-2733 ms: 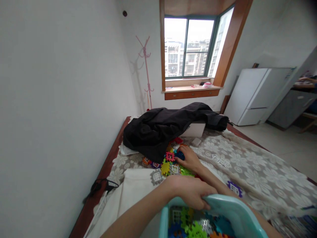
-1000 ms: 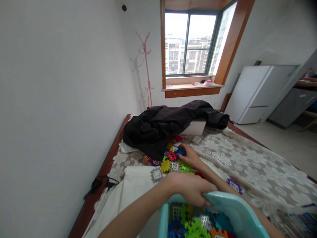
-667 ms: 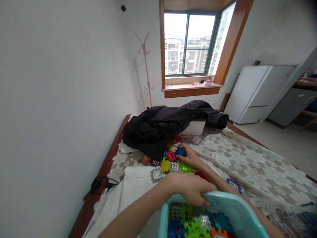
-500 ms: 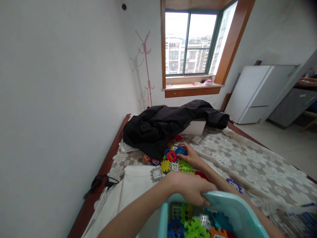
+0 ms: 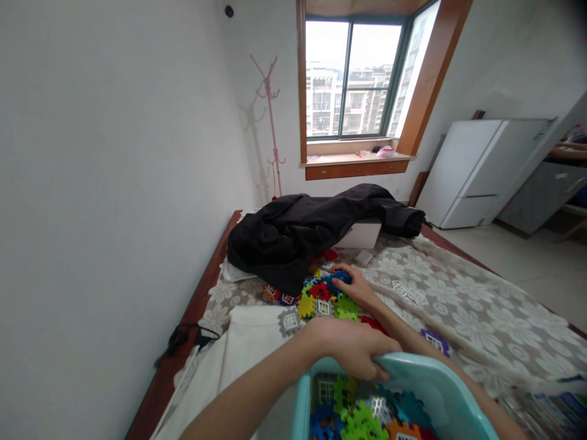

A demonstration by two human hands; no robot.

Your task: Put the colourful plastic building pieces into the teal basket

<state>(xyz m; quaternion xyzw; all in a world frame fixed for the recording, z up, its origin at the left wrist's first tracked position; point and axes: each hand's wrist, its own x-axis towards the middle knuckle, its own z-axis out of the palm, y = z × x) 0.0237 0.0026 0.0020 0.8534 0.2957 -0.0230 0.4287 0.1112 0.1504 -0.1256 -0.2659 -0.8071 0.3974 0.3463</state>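
Teal bin [image 5: 413, 382]: sat nearest the camera, already part-filled with coloured interlocking tiles.
Left hand [image 5: 351, 348]: was clamped over the bin's far rim, fingers curled on the edge, steadying it.
Right hand [image 5: 360, 288]: was stretched out past the bin to the loose pile, fingers closed round a blue tile [image 5: 342, 278] (how firm the hold was could not be read at this range).
Tile pile [image 5: 316, 296]: lay on the flowered bedspread [image 5: 458, 318], against the hem of a black jacket [image 5: 302, 235]; one purple tile [image 5: 433, 340] lay apart to the right.
Step in hand: judged to be the pick-up of the blue tile from the pile.
Next move calls for: lifting the tile clear of its neighbours and carrying it back over the rim, clear of the left hand, before letting go.
Background: a white box [image 5: 362, 235] under the jacket, a window [image 5: 358, 79] beyond.
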